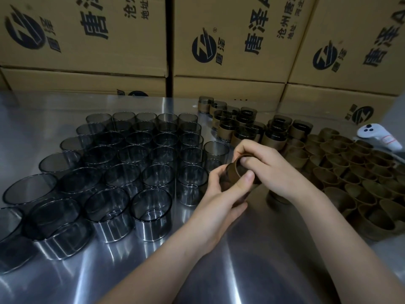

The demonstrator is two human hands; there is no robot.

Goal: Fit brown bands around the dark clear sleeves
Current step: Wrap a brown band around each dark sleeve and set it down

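Holding one dark clear sleeve (226, 183) above bench (65, 270): our left hand (219, 196) fingers clamped round it to steady, right hand (265, 165) fingers pinching brown band (235, 171) at rim, seating it, we judge. Bare sleeves (131, 161) left, loose bands (350, 172) right, banded sleeves (252, 126) behind, sorted for reach.

Dim, table (252, 270) glare, fisheye edges

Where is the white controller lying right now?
In the head view, the white controller lies at the far right edge of the table, just behind the pile of loose brown bands and in front of the cardboard boxes.
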